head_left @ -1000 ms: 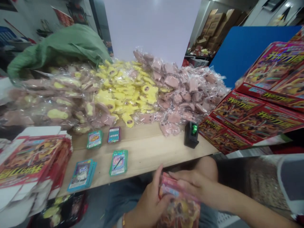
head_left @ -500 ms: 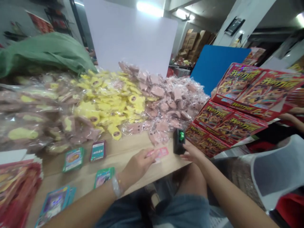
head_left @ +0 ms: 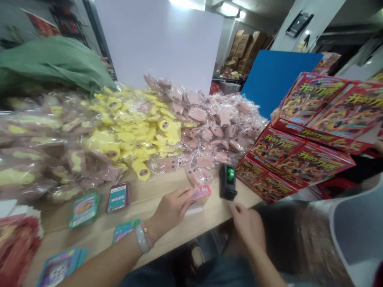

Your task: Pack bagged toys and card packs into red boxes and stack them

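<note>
My left hand (head_left: 171,207) is closed round a small pink box (head_left: 202,192), held just over the table. Right of it stands a black tape dispenser (head_left: 227,184) with a green roll. My right hand (head_left: 245,218) is just in front of the dispenser, thumb and forefinger pinched together. Whatever lies in that pinch is too small to make out. Left of my hands lie stacks of cards: a green-edged stack (head_left: 85,209), a dark-edged stack (head_left: 118,197) and a blue-edged stack (head_left: 58,269). Another green-edged stack (head_left: 127,229) is partly behind my left forearm.
Bagged yellow figures (head_left: 136,131) and bagged pinkish-brown pieces (head_left: 209,127) are heaped along the back. Red printed boxes (head_left: 302,151) are piled at the right, above a grey bin (head_left: 356,223). Red packaging (head_left: 19,243) lies at the left edge. A white panel (head_left: 161,48) stands behind.
My right hand has drawn back from the dispenser's side to its near end, fingers now pinched. The pink box in my left hand has tilted up, showing its thickness. The view has shifted slightly.
</note>
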Motion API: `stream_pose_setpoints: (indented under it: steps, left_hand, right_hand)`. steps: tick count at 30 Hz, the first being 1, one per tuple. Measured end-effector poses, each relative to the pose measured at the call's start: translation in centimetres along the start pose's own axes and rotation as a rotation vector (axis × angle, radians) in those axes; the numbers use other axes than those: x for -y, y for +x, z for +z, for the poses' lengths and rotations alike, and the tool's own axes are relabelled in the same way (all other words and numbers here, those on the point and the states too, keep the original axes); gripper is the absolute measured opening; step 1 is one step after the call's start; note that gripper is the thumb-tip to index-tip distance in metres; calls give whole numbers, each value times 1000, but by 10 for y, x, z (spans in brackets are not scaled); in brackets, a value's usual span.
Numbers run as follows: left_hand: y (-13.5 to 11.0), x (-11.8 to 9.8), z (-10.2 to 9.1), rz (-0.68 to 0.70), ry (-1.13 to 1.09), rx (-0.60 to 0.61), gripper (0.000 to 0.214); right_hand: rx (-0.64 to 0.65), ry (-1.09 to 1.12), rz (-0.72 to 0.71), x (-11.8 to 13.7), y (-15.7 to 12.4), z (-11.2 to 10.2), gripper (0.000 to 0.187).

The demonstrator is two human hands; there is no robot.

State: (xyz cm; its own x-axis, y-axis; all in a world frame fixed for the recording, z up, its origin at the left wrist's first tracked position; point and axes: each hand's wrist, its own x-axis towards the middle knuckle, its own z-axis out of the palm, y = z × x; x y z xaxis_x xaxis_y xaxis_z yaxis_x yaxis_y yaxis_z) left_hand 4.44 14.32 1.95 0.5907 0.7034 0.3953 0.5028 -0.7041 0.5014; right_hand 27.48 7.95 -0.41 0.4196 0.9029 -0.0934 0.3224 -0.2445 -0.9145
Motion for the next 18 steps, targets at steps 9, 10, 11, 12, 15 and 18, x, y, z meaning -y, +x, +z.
stream_pose_setpoints:
  steps: [9,10,11,12,15,18]
  left_hand:
    - [-6,-22,0,-52,-31,113,47]
    - [-8,-24,-2,-50,-46,125,49]
    - [-10,-27,-5,-52,-64,124,51]
    - [-12,-32,-10,-58,-85,109,52]
    - [-12,-52,-39,-100,-193,64,59]
    - [-17,-62,-81,-136,-332,39,65]
  right_hand:
    - [70,268,141,52,-35,85,38]
    - [54,246,140,44,-35,85,37]
    - [42,215,134,35,-36,80,35]
    - [25,181,125,27,-38,73,32]
    - [-16,44,-9,24,-41,45,47]
    - [235,58,-153,44,-37,36,62]
